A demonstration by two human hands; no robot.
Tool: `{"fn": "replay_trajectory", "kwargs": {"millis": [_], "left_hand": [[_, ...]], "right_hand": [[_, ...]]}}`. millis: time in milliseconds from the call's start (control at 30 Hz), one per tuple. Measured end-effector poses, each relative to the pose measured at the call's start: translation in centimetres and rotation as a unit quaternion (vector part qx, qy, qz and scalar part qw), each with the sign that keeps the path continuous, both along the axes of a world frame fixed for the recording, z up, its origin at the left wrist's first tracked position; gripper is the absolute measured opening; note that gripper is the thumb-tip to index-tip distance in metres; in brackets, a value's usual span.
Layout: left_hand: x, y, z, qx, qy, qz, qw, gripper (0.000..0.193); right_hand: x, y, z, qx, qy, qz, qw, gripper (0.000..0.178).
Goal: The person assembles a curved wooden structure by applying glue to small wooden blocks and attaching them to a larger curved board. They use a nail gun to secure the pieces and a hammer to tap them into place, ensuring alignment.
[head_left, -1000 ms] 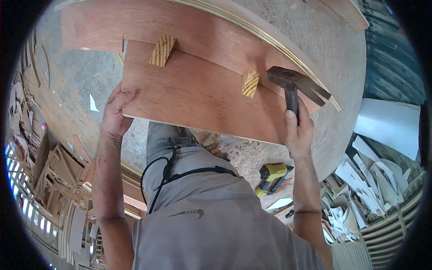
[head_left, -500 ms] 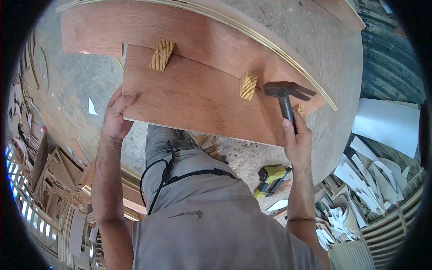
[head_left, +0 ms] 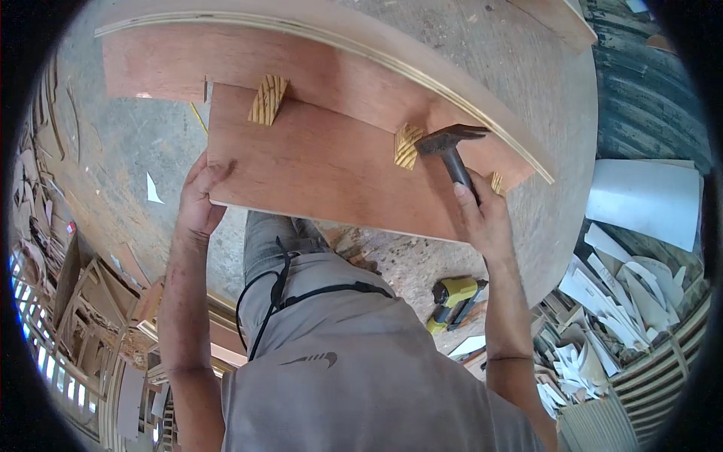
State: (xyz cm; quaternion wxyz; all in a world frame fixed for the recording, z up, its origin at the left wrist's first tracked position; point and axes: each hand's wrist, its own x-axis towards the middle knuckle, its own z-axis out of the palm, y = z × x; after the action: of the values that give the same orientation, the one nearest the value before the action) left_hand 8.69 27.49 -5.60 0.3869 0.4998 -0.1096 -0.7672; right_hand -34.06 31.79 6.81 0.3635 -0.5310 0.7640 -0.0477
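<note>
One hammer (head_left: 453,156) fills the right hand (head_left: 488,220); the left hand (head_left: 200,199) holds plywood (head_left: 316,167).

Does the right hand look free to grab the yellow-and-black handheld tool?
Probably not: the right hand grips the dark metal claw hammer, though nothing visible covers the yellow-and-black tool.

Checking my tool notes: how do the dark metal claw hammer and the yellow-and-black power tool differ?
The dark metal claw hammer is in the right hand; no hand touches the yellow-and-black power tool. The hammer looks dark throughout; the power tool has bright yellow parts. Both have dark parts.
</note>
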Motion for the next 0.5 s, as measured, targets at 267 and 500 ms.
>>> {"fn": "replay_trajectory", "kwargs": {"millis": [267, 500], "left_hand": [[-0.3, 0.1, 0.4, -0.014, 0.01, -0.006, 1.0, 0.061], [0.0, 0.1, 0.1, -0.008, 0.004, -0.012, 1.0, 0.061]], "right_hand": [[-0.1, 3.0, 0.8, -0.021, 0.038, -0.036, 0.998, 0.037], [-0.3, 3.4, -1.4, -0.176, -0.02, -0.031, 0.984, 0.037]]}}
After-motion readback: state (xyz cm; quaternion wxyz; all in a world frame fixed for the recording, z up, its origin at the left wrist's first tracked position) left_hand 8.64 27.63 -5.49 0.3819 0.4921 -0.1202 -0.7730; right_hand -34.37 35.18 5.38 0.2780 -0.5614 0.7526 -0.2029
